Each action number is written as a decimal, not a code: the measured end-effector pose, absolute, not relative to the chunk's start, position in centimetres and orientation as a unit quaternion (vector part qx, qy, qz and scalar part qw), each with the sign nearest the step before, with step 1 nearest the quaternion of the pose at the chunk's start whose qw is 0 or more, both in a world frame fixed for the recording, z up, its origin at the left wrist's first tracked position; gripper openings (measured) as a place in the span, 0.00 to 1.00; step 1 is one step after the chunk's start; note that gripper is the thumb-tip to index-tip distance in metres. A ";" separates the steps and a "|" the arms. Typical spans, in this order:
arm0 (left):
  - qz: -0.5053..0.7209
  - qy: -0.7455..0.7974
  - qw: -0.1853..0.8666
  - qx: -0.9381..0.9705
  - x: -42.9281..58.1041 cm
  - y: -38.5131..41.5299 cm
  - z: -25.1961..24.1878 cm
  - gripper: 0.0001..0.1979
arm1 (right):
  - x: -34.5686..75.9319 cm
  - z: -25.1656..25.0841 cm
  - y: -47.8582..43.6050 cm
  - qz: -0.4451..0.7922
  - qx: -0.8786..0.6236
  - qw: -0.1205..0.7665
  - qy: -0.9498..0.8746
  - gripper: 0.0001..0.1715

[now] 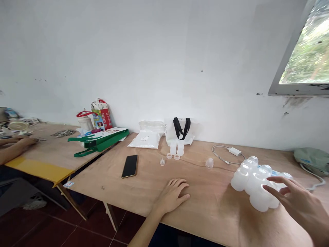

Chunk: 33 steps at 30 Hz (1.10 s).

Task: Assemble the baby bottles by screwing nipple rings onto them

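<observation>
My left hand (172,195) lies flat on the wooden table (144,192) near its front edge, fingers stretched out, holding nothing. My right hand (299,202) hovers with spread fingers at a bundle of several small translucent white bottles (253,183), fingertips touching or nearly touching its right side. Two more small bottles (177,148) stand upright further back, with little caps (173,156) beside them. One loose cap (209,163) lies to the right, another small piece (162,161) to the left.
A black phone (130,166) lies left of my left hand. Against the wall sit white plastic packs (146,139), a white bag with black handles (181,132), a white charger with cable (232,151) and a green bag (99,140). Another person's arm (12,149) rests on the left table.
</observation>
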<state>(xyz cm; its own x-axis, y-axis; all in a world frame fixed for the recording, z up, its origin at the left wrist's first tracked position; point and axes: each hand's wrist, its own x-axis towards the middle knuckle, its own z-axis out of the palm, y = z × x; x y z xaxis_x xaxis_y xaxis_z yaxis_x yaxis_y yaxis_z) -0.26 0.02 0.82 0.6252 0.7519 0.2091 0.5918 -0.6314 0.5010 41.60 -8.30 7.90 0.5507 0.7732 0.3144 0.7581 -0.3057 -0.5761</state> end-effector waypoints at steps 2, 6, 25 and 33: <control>0.207 0.380 0.197 0.880 -0.2 0.1 0.7 0.18 | 40.6 8.3 -8.5 -0.062 -0.803 0.345 -0.482 0.33; 0.215 0.375 0.195 0.881 -0.2 0.2 0.5 0.18 | 36.0 8.9 -8.1 -0.218 -0.760 0.397 -0.467 0.31; 0.191 0.401 0.169 0.880 0.2 -0.2 0.9 0.20 | 23.5 -2.6 -1.3 0.060 -0.581 0.170 -0.794 0.29; 0.200 0.391 0.159 0.884 0.3 -0.1 0.5 0.21 | 22.7 -2.6 -1.4 0.043 -0.573 0.122 -0.809 0.29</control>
